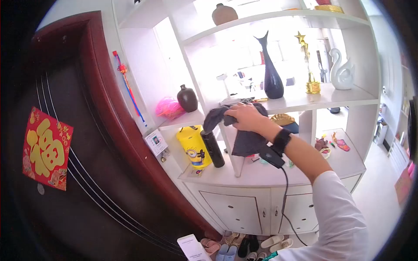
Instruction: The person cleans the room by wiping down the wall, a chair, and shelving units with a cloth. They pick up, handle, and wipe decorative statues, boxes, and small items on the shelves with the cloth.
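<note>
My right hand (247,116) reaches up from the lower right with its fingers closed on a dark grey cloth (249,142). The cloth lies bunched over the edge of the middle shelf (300,99), and part of it hangs below. A black strap with a dark box and a cable (284,191) is on my right wrist. Left of the cloth stand a black cylinder (212,149) and a yellow Minion container (192,148). A dark brown vase (187,98) sits just above them. My left hand is out of the frame.
Along the shelf stand a tall dark fish-tail vase (272,78), a gold star trophy (311,82) and a white swan figure (342,71). A pink bundle (170,108) is beside the brown vase. Several shoes (248,245) lie below the cabinet (235,209). A dark door (87,182) is left.
</note>
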Tool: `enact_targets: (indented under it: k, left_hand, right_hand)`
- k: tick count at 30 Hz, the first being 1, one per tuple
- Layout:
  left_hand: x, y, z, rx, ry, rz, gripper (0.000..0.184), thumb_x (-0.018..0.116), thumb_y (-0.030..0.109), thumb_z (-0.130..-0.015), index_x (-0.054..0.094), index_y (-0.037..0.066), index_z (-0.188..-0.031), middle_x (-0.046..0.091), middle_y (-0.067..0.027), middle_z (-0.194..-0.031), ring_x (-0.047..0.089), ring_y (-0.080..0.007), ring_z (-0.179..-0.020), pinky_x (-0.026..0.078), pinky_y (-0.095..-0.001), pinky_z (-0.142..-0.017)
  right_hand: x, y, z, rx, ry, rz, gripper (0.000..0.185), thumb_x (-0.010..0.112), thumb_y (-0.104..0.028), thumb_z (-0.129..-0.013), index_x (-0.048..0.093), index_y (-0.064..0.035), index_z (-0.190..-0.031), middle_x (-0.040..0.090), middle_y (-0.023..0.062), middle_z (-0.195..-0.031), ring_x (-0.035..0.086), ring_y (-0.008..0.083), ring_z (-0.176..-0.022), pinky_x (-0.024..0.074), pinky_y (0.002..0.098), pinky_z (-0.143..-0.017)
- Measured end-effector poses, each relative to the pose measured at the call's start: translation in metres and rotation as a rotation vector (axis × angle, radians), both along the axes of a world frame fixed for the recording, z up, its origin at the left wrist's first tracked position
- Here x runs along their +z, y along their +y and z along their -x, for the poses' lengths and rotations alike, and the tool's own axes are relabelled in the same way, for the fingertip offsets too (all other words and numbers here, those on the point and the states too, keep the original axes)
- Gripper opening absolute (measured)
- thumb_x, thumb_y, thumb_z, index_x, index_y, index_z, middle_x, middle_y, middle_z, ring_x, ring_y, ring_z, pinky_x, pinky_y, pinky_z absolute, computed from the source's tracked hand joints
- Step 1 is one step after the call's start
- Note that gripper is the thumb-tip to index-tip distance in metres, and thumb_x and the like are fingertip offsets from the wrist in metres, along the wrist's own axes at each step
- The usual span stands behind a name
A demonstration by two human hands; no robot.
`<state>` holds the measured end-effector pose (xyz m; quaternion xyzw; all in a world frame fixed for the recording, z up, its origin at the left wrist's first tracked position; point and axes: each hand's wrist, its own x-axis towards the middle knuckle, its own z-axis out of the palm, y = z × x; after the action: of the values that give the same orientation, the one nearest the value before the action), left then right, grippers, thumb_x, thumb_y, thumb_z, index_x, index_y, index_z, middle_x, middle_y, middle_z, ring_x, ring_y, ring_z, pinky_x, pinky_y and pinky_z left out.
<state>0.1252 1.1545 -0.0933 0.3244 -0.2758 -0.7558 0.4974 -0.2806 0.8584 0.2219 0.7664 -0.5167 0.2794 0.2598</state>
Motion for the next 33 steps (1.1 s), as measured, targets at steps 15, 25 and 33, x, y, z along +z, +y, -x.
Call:
enact_targets:
  k: [15,25,33]
  left_hand:
    - [0.004,-0.062,0.028,-0.149,0.078,-0.239,0.039,0.053,0.027,-0.086,0.049,0.009,-0.12,0.054,-0.0088,-0.113,0.053,-0.024,-0.1,0.042,-0.0395,-0.086]
    - [0.034,-0.091,0.089,-0.168,-0.077,-0.082,0.041,0.054,0.026,-0.084,0.048,0.008,-0.12,0.054,-0.0093,-0.112,0.053,-0.0239,-0.1,0.042,-0.0384,-0.085]
    - [0.037,-0.075,0.132,-0.087,-0.086,-0.054,0.042,0.056,0.024,-0.083,0.048,0.008,-0.121,0.054,-0.0096,-0.111,0.053,-0.0238,-0.099,0.042,-0.0376,-0.085]
  right_hand:
    - [0.015,0.214,0.234,-0.236,-0.446,-0.03,0.03,0.057,0.004,-0.064,0.061,-0.002,-0.093,0.062,0.0115,-0.078,0.06,0.0196,-0.073,0.0457,0.0313,-0.07]
    - [0.027,0.083,0.154,-0.155,-0.168,-0.26,0.045,0.051,-0.024,-0.074,0.052,-0.0177,-0.117,0.061,0.0204,-0.098,0.058,0.0366,-0.09,0.0437,0.0415,-0.083]
    - [0.05,0.151,0.213,-0.399,-0.107,-0.238,0.031,0.058,-0.031,-0.069,0.065,-0.005,-0.084,0.061,0.0179,-0.069,0.061,0.0318,-0.067,0.0473,0.0421,-0.064]
